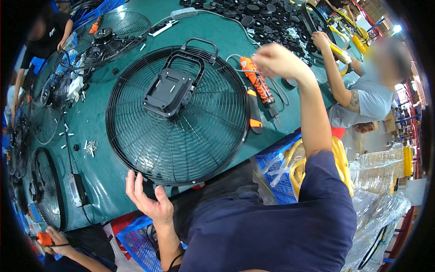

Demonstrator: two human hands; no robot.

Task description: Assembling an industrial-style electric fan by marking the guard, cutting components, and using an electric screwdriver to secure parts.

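Note:
A large round black fan point(181, 140) lies on the green table in front of me, its wire guard facing up. On it are a black rectangular housing point(168, 90) and a curved stand bracket point(200, 43). My left hand point(152, 201) is at the guard's near edge, palm up and fingers apart, holding nothing. To the right, my right hand point(283, 65) is raised over the upper end of an orange electric screwdriver point(260, 86). Its fingers are curled together; what they hold, if anything, is hidden. A black-and-orange hand tool point(254, 111) lies beside the screwdriver, next to the fan's rim.
Black round parts point(267, 18) are heaped at the far right. Loose screws point(90, 147) and a power adapter point(77, 190) lie on the left, with other fan guards point(111, 36) beyond. Blue crates point(276, 177) stand below the near edge. Co-workers point(371, 90) work around the table.

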